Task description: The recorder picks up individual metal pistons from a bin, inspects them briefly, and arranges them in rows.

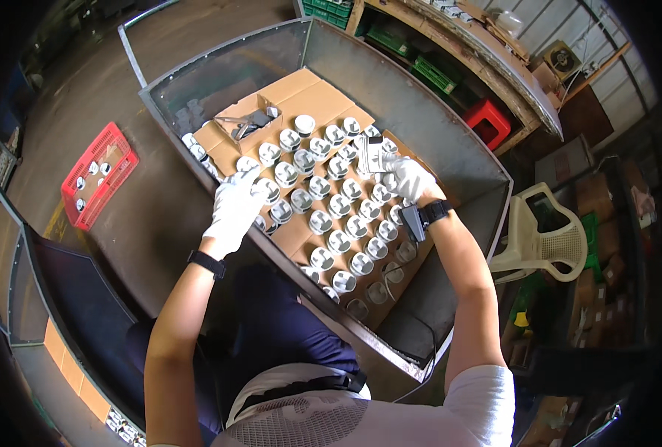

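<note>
Rows of silvery pistons (319, 186) stand on a cardboard sheet (294, 237) inside a large metal bin (413, 89). My right hand (411, 179), in a white glove, is closed around one piston (370, 155) and holds it tilted above the others on the right side of the bin. My left hand (234, 203), also gloved, reaches over the bin's near left edge. Its fingers lie stretched out beside a piston (247, 164) and touch the row there; nothing shows lifted in it.
In the bin's far left corner, an open cardboard box (250, 123) holds dark parts. On the floor at left is a red crate (96, 179) with a few pistons. A pale plastic chair (543, 235) stands at right, a workbench (480, 52) behind. A cable (429, 335) hangs over the bin's near right corner.
</note>
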Available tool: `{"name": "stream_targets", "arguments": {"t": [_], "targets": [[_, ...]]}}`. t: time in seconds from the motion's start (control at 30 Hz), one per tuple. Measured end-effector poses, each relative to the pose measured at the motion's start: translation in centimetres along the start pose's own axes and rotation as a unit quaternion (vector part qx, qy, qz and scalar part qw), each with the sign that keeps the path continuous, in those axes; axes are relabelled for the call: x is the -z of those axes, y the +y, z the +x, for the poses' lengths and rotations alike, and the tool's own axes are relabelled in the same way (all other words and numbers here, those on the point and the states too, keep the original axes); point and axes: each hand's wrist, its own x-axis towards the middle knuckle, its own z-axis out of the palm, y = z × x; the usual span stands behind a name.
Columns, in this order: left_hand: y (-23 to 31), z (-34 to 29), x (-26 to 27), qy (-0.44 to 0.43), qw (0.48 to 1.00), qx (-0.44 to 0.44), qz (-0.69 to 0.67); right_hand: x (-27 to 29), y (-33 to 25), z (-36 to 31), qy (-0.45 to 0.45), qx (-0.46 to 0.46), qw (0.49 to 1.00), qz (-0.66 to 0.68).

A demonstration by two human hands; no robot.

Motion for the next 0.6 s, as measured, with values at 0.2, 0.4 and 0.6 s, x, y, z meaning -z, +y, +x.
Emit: {"name": "stream_targets", "arguments": {"t": [0.2,0.4,0.6], "targets": [[0.6,0.0,-1.6,0.012,0.988,-0.066,0.137,-0.5,7.9,8.8,0.069,0.088,0.994,0.012],[-0.2,-0.3,-0.9,0.050,0.991,-0.062,0.111,-4.0,7.3,16.5,0.088,-0.174,0.936,0.295],[-0.2,-0.3,-1.0,0.070,0.993,-0.038,0.082,-10.2,11.4,23.5,0.099,-0.220,0.903,0.357]]}}
